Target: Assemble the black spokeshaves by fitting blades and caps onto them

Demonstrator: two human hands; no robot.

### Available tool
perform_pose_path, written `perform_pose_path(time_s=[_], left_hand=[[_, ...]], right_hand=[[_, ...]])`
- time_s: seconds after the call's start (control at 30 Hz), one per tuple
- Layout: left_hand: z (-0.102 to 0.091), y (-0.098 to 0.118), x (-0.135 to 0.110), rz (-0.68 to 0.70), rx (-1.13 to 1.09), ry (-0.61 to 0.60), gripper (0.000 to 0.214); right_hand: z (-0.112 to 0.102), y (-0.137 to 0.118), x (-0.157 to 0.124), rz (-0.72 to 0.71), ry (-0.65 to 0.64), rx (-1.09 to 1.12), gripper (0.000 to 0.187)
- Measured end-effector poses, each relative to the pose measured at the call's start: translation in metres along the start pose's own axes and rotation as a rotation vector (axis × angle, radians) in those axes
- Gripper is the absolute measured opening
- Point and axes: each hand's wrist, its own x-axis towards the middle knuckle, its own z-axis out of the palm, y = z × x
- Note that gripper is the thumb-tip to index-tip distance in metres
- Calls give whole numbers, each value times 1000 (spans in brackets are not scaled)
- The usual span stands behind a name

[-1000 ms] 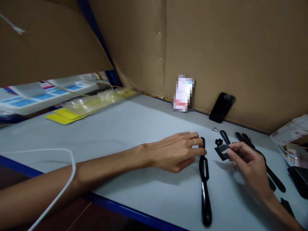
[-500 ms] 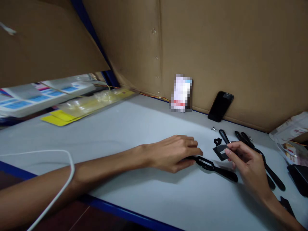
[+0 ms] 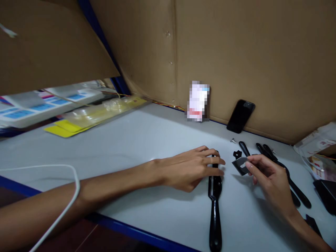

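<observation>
The black slotted tool (image 3: 215, 217) lies on the gray tabletop (image 3: 136, 133), its handle end near the blue front edge (image 3: 136, 231). The left hand (image 3: 193, 168) arches over its upper part, fingers spread; contact is unclear. A gap separates them from the dark plate (image 3: 239, 166), pinched between the right hand's (image 3: 271, 178) thumb and fingers. Black handles (image 3: 301, 196) crowd that wrist. Tabletop stretches from the left forearm back toward yellow cards (image 3: 63, 129) and the cardboard wall (image 3: 236, 45).
</observation>
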Motion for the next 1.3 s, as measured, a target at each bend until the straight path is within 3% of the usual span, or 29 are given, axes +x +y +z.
perform_pose_path(time_s=[0.27, 0.53, 0.83, 1.07, 1.3], left_hand=[[-3, -12, -3, -92, -27, -62, 16], [10, -2, 2, 37, 95, 38, 19], [7, 2, 2, 24, 170, -43, 16], [18, 5, 4, 2, 76, 18, 4], [21, 8, 4, -20, 76, 16, 5]], right_hand=[[0, -2, 3, 75, -37, 39, 33], [5, -6, -4, 151, -213, 71, 29], [20, 7, -11, 107, -371, -145, 24], [17, 0, -10, 79, -419, -147, 24], [16, -4, -7, 57, -437, -153, 24]])
